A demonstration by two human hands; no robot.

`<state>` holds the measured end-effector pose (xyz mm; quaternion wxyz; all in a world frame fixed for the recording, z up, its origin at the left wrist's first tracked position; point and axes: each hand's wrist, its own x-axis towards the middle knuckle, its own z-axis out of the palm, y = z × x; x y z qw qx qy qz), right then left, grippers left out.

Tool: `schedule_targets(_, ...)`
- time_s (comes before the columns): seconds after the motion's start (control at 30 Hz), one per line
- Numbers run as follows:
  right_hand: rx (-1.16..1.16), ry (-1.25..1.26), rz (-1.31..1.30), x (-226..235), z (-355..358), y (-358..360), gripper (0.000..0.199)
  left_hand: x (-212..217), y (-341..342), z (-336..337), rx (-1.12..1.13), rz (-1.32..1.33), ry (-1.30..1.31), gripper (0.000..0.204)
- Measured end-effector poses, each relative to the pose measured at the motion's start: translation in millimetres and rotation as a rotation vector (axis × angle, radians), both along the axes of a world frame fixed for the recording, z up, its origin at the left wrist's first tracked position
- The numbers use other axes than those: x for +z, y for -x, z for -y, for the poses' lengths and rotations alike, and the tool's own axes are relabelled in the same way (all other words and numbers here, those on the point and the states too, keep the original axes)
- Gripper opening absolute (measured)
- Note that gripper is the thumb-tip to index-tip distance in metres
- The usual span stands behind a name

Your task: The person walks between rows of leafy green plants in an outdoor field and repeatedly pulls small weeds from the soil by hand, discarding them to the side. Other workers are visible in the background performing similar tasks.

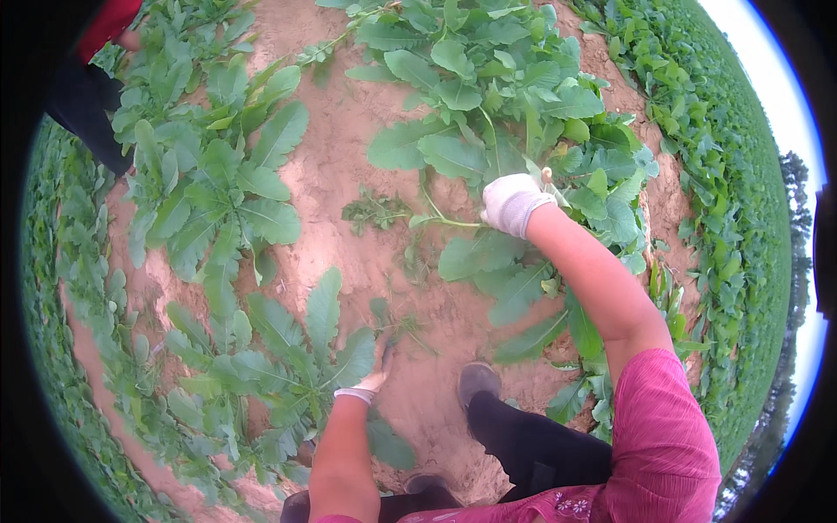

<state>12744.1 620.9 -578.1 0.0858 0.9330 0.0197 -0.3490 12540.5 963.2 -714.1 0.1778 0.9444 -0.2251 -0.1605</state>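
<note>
My right hand (516, 206), in a white knit glove, is closed round a long-stemmed weed (452, 222) in front of a big leafy plant (475, 96). The weed's stem runs out to the left of the fist, and a small pale knob, perhaps a root end, shows above it. Low over the soil, my gloved left hand (375, 376) reaches beside another broad-leaved plant (292, 370). Its fingers, seen edge-on and partly hidden, come together at a small thin-leaved weed (403, 327).
Sandy soil (336, 218) runs between the plant rows. A leafy sprig (375, 212) lies near the middle. My dark shoe (479, 383) stands on the ground below. Another person's dark trouser leg (91, 113) shows at upper left. Dense green rows (741, 192) line the right side.
</note>
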Motion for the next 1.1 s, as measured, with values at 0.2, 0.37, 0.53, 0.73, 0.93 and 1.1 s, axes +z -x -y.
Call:
schedule_targets(0.2, -1.032, -0.956, 0.375, -33, -5, -50, 0.037, 7, -6, 0, -0.005, 0.101, 0.05, 0.041)
schedule_targets(0.37, -0.804, -0.887, 0.548, -117, 8, -138, 0.058, 5, -8, 0, -0.005, 0.106, 0.044, 0.041)
schedule_targets(0.53, -0.511, -0.359, 0.713, -135, -1, -159, 0.046, 0, -5, -3, -0.025, 0.104, 0.034, 0.044)
schedule_targets(0.73, -0.643, -0.81, 0.634, -85, 14, -60, 0.047, -7, -5, -2, -0.025, 0.092, 0.027, 0.045)
schedule_targets(0.93, -1.539, -1.36, 0.88, -69, 83, -42, 0.04, 2, -8, 2, -0.036, 0.094, 0.027, 0.044)
schedule_targets(1.1, -1.145, -0.795, 0.443, -107, 104, -106, 0.037, 7, -9, 4, -0.04, 0.042, -0.065, 0.046)
